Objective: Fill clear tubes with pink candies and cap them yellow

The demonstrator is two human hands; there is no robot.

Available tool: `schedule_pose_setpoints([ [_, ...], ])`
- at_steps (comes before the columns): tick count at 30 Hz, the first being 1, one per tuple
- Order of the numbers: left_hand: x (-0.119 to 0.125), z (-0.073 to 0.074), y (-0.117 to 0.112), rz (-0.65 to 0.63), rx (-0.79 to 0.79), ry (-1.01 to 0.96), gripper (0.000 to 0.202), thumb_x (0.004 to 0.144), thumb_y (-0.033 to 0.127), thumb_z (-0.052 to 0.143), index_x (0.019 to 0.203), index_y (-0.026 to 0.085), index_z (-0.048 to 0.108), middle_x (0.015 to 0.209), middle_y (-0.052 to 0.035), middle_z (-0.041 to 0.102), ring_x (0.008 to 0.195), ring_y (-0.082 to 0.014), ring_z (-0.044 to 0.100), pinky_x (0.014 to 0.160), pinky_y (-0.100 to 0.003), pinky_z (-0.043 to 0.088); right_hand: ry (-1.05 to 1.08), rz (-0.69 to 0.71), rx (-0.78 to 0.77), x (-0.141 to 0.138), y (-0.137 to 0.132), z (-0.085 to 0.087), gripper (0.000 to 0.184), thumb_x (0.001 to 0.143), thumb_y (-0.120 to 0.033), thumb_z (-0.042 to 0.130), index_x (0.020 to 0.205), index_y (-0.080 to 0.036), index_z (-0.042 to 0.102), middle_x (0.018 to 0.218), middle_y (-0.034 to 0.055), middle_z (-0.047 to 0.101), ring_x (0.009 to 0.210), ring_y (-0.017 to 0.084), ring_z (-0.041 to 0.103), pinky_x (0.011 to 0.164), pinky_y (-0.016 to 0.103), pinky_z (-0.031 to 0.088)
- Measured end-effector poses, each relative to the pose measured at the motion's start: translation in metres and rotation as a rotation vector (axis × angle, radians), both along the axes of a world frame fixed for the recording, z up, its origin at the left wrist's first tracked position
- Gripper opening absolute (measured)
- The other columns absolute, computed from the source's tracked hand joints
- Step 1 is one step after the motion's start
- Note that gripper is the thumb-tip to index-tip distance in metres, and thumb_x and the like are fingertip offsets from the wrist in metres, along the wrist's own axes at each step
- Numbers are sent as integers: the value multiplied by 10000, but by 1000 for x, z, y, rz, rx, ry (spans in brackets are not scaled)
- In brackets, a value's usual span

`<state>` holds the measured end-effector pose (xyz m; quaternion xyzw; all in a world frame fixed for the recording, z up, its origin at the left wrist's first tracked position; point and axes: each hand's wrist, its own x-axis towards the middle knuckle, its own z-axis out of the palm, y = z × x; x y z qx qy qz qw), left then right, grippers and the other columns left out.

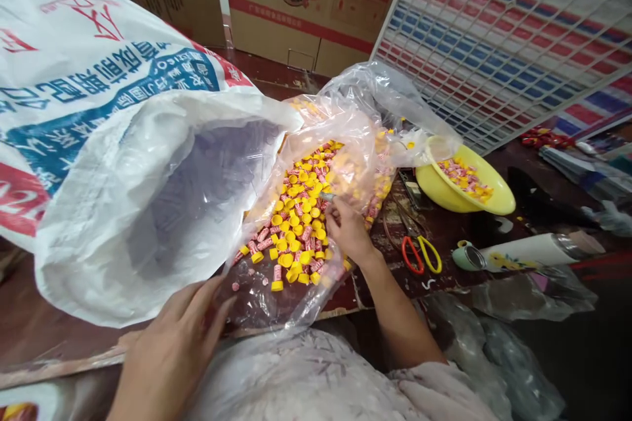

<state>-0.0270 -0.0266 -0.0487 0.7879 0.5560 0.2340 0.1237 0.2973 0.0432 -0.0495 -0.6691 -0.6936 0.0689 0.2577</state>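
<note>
A clear plastic bag [296, 316] lies open on the table, filled with small pink-printed tubes with yellow caps [296, 223]. My right hand [348, 227] reaches into this pile with its fingers pinched together. A small greyish piece shows at the fingertips, too small to name. At the table's front edge my left hand [172, 335] rests by the mouth of a white woven sack [89, 237]; its fingers are stretched out and nothing shows in them. Inside the sack's clear liner lie many pale, see-through pieces, hard to tell apart.
To the right stands a yellow bowl [429, 177] holding more tubes and caps. Scissors [415, 253] with red and yellow handles lie before it, beside a white flowered flask [523, 253]. Cardboard boxes [276, 33] and a white wire rack [474, 59] stand behind.
</note>
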Motion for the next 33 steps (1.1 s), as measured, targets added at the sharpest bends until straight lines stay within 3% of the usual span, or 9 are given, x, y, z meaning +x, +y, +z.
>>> schedule_pose_setpoints([
  [4,42,5,38,12,140,282,427,1023,434,435,1276,147,627,1111,-132,704,995,-300,667,654,-353,508,-6,-60,70,26,-30,15,158,976,-210,452,882,-190,578,895,70,628,802,211,602,717,298,456],
  [8,63,12,69,31,173,378,442,1006,415,509,1344,144,596,1117,-145,673,985,-310,626,619,-332,458,-272,-218,35,57,-61,26,164,959,-225,499,886,-186,640,915,94,631,779,240,591,700,336,457],
  [11,62,9,83,-4,180,387,320,1012,353,508,1230,201,686,1088,-114,675,945,-292,602,627,-327,438,-389,-249,163,53,-69,35,172,979,-256,536,899,-182,669,1039,137,642,925,286,596,800,386,486],
  [13,59,5,88,-37,188,376,274,1010,304,510,1143,214,731,1057,-96,688,932,-284,591,641,-331,439,-333,-153,261,36,-67,37,171,1005,-261,538,931,-186,672,1045,132,656,985,283,597,870,396,489],
  [17,50,6,85,10,241,317,275,1001,311,533,1153,188,727,1064,-103,690,938,-288,580,656,-342,454,-218,244,-11,-9,-50,27,75,1010,-234,587,1012,-197,652,993,66,681,906,208,640,792,307,496],
  [19,45,10,76,32,308,250,294,990,322,561,1201,173,700,1101,-118,676,971,-293,579,715,-354,482,-257,312,-171,-25,-42,17,86,980,-249,662,1045,-194,647,1043,56,680,935,201,646,765,285,485],
  [22,42,14,58,-94,380,125,272,974,263,590,1208,158,680,1080,-117,673,955,-268,589,784,-355,504,-343,290,-258,-34,-35,5,58,974,-201,655,1031,-205,655,990,35,674,954,202,638,741,277,459],
  [27,62,-1,35,-518,274,161,339,930,105,567,1250,157,664,1094,-127,679,930,-256,627,742,-345,538,-426,187,-318,-17,-40,1,135,959,-153,586,1037,-226,668,1000,42,644,839,198,626,680,283,429],
  [33,78,-15,35,-470,20,373,388,912,90,579,1276,183,675,1182,-149,653,1002,-295,647,818,-409,574,-164,22,-162,22,-48,6,81,906,-117,632,848,-174,619,947,61,594,867,214,603,784,311,460],
])
